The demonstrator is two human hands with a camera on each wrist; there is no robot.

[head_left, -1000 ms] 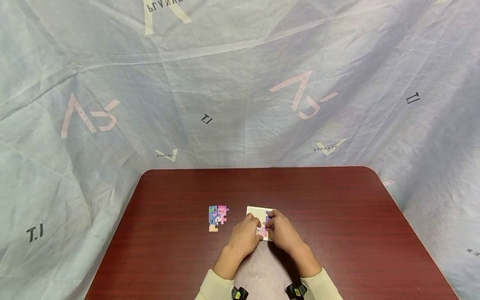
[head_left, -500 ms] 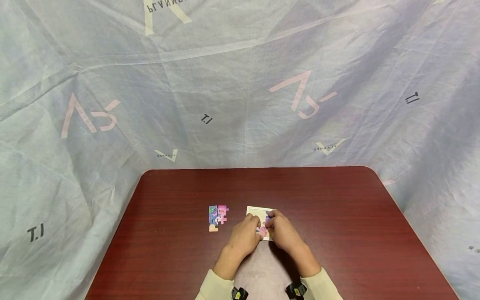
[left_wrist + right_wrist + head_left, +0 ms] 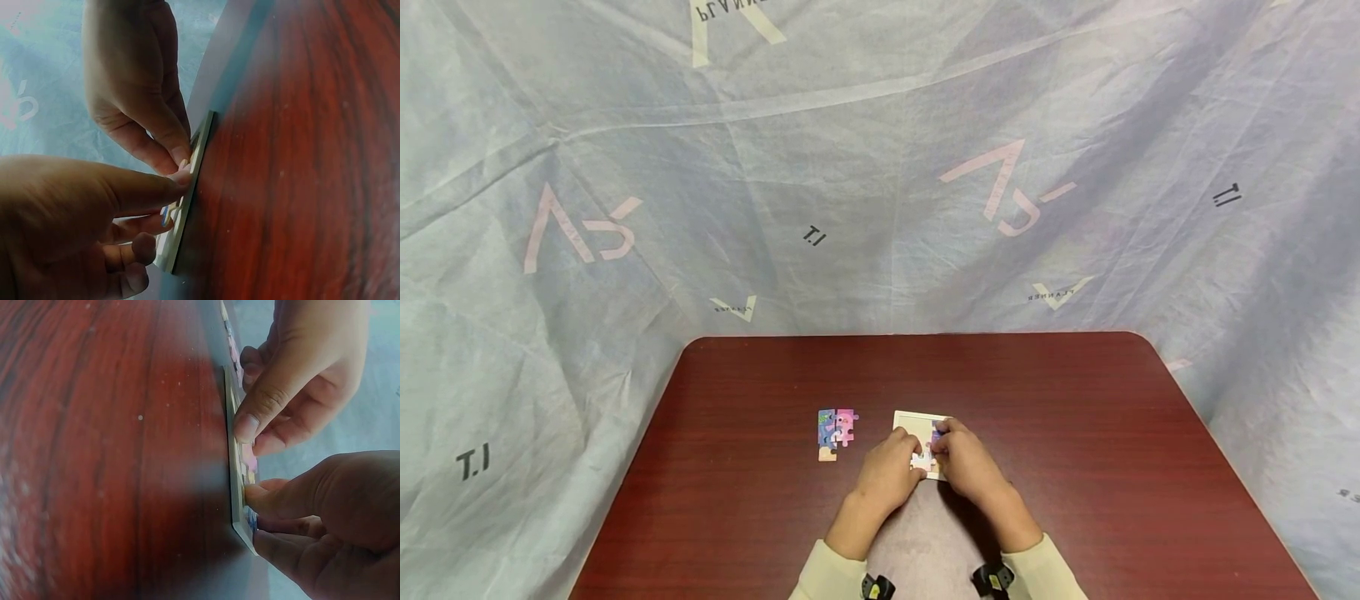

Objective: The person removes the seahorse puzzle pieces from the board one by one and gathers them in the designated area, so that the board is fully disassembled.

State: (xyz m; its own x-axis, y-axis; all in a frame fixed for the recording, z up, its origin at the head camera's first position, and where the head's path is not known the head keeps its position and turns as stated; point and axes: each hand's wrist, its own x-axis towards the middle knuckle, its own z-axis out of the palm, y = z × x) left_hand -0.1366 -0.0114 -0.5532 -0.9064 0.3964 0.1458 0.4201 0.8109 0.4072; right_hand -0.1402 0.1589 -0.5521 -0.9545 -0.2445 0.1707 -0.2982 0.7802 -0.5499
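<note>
A small pale jigsaw tray (image 3: 917, 415) lies on the table between both hands, with coloured pieces along its right side and bare floor at its upper left. My left hand (image 3: 889, 472) reaches over the tray's lower left and pinches a puzzle piece (image 3: 165, 215) between thumb and fingers; most of it is hidden. My right hand (image 3: 970, 467) grips the tray's right side, its thumb at the near rim in the right wrist view. Between the two hands shows a pink piece (image 3: 250, 459). Blue pieces (image 3: 251, 517) show by the right fingers.
Left of the tray, several joined puzzle pieces (image 3: 827, 433) in blue and pink lie flat on the dark red table (image 3: 1060, 400). A grey printed cloth (image 3: 865, 183) hangs behind and at both sides of the table.
Under the left fingers, the pink patch in the tray has turned to a pale, glaring surface. The hands, tray and loose pieces otherwise keep their places.
</note>
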